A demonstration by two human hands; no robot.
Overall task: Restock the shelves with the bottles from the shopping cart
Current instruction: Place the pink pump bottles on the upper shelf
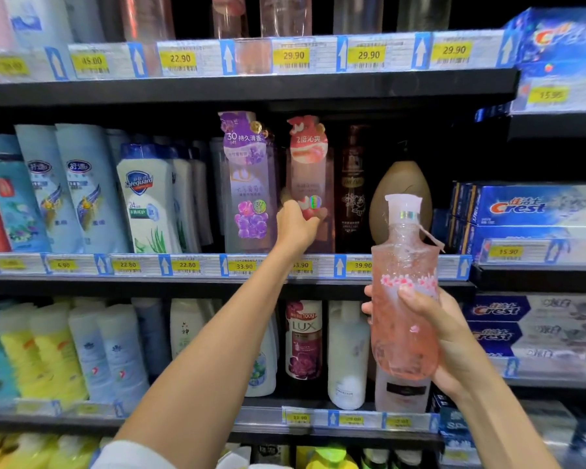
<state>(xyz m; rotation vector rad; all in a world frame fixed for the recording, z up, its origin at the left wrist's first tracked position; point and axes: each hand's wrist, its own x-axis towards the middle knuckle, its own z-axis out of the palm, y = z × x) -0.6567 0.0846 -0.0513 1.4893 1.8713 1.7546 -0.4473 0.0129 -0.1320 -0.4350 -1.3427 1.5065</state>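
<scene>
Hands: our left hand grips the shelved peach bottle, right hand wraps the slick, heavy-looking pink bottle midbody.

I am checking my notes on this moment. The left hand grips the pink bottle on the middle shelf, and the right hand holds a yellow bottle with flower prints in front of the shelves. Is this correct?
Not quite: the bottle in the right hand is clear pink with flower prints, not yellow. The head view shows this. The rest stands: the left hand grips the pink bottle on the middle shelf.
</scene>
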